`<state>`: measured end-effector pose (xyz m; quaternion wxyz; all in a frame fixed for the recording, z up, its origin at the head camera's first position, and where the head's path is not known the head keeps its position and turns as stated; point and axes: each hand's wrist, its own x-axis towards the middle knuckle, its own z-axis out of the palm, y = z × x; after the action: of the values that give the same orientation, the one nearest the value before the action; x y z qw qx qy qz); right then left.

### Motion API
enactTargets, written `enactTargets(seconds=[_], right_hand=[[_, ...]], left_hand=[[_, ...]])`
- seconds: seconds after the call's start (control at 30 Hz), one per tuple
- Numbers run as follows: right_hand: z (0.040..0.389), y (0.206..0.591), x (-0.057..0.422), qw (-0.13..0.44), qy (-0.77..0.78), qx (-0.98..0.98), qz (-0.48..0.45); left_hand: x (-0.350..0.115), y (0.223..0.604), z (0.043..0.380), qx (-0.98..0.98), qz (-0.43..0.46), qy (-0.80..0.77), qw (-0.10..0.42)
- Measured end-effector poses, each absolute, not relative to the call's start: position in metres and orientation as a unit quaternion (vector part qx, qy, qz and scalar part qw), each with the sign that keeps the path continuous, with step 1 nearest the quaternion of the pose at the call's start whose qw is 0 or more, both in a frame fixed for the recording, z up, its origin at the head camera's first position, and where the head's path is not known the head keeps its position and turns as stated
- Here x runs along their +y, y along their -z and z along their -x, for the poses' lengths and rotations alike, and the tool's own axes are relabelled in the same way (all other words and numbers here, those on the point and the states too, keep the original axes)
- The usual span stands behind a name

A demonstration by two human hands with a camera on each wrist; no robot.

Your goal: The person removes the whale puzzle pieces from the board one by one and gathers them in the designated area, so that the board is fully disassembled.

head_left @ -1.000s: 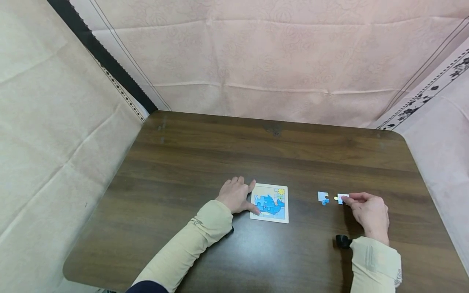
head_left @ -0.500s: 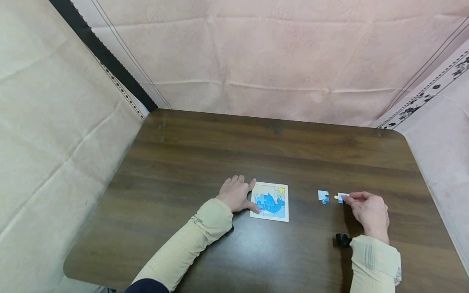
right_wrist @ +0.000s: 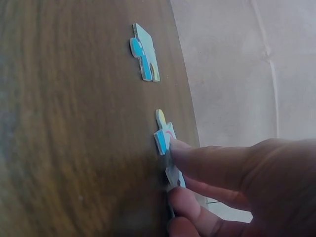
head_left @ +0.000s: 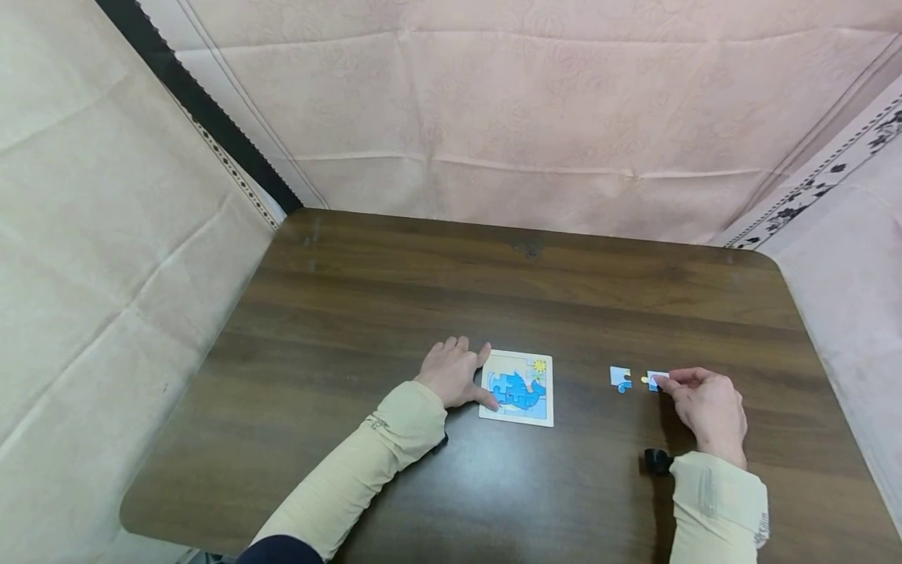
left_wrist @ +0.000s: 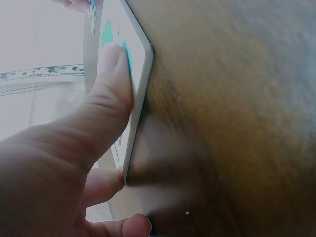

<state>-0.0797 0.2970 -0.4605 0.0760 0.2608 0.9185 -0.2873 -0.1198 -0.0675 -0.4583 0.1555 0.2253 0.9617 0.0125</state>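
Note:
In the head view, my left hand (head_left: 454, 374) rests at the left edge of a square puzzle board (head_left: 517, 421) with a blue whale picture. The left wrist view shows its thumb (left_wrist: 109, 74) lying straight over the board's rim, with a fingertip against the edge farther along. My right hand (head_left: 707, 409) is to the right of the board and pinches a small jigsaw piece (right_wrist: 163, 138), pale with blue and a yellow tab. The thumb covers part of that piece. Just left of it lies another jigsaw piece (head_left: 620, 376), light and blue, untouched.
Everything lies on a brown wooden table (head_left: 395, 274) with rounded corners. Pale patterned cloth (head_left: 550, 117) hangs behind it and at both sides. A black wrist camera (head_left: 658, 462) sticks out beside the right sleeve, low over the table.

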Motion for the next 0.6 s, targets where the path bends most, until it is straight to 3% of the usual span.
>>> enactTargets(seconds=[0.33, 0.6], right_hand=[[0.079, 0.463, 0.297, 0.065, 0.285, 0.922, -0.254], [0.076, 0.463, 0.285, -0.006, 0.245, 0.947, -0.21]], left_hand=[[-0.068, 0.458, 0.119, 0.962, -0.225, -0.014, 0.152], [-0.068, 0.458, 0.119, 0.962, -0.224, -0.015, 0.156]])
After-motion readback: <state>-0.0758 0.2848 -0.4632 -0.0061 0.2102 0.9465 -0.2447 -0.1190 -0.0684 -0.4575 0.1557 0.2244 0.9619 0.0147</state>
